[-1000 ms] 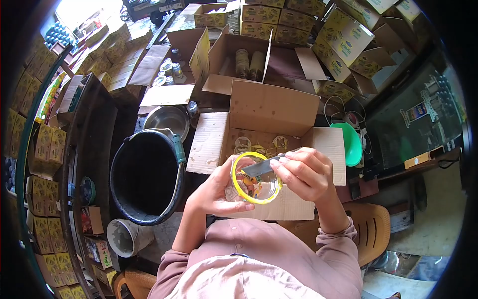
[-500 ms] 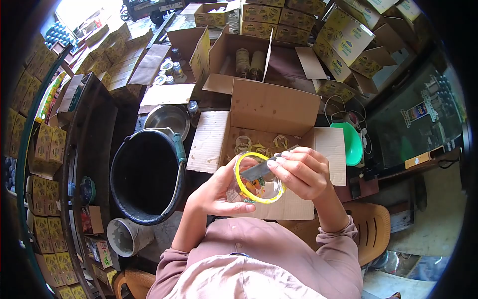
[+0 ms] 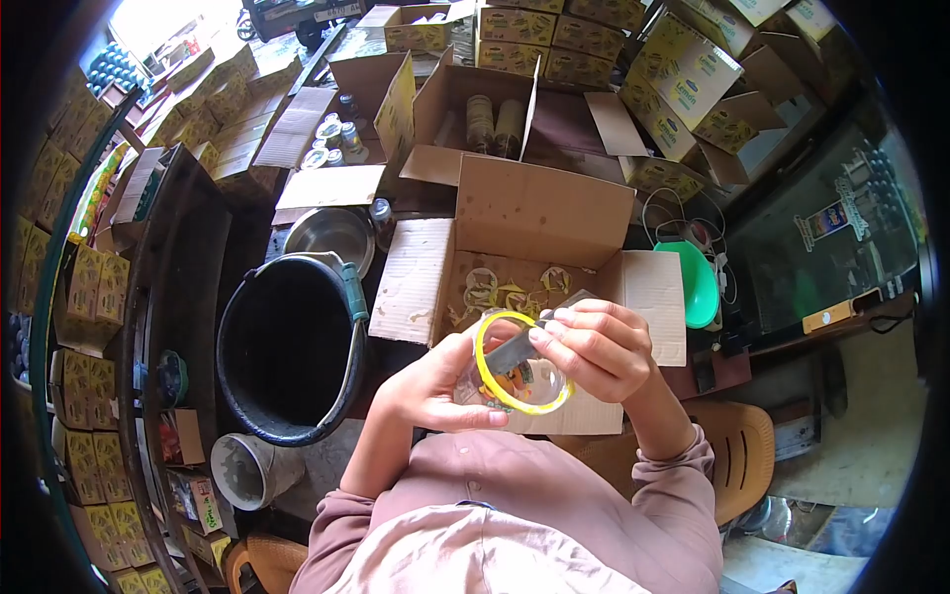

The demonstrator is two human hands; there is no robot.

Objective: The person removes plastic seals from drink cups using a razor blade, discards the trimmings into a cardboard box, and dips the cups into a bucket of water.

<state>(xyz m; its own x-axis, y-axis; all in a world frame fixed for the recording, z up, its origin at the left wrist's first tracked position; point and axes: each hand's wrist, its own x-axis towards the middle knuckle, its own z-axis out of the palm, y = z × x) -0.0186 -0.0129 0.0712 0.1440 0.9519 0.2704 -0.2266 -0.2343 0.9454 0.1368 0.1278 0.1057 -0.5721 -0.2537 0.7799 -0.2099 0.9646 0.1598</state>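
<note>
My left hand [image 3: 435, 388] is wrapped round the side of a clear plastic jar [image 3: 542, 380], which is tilted with its mouth toward me. A bright yellow band [image 3: 487, 368] rings the mouth, and an orange and green print shows on the wall. In my right hand [image 3: 602, 348] is a knife with a flat grey blade [image 3: 511, 352], pinched between thumb and fingers. The blade lies across the mouth of the jar at the yellow band. Below the jar stands an open cardboard box [image 3: 546, 213] holding yellow and clear ring-like scraps [image 3: 513, 297].
A large black bucket [image 3: 233, 346] stands at the left, with a metal bowl [image 3: 322, 220] behind it and a whitish pail [image 3: 282, 473] nearer. A green bowl [image 3: 693, 282] sits right of the box. More open cartons [image 3: 396, 109] with jars stand further back.
The jar has shifted slightly right and down and turned a little in my left hand. The blade has moved slightly along with it, still at the rim.
</note>
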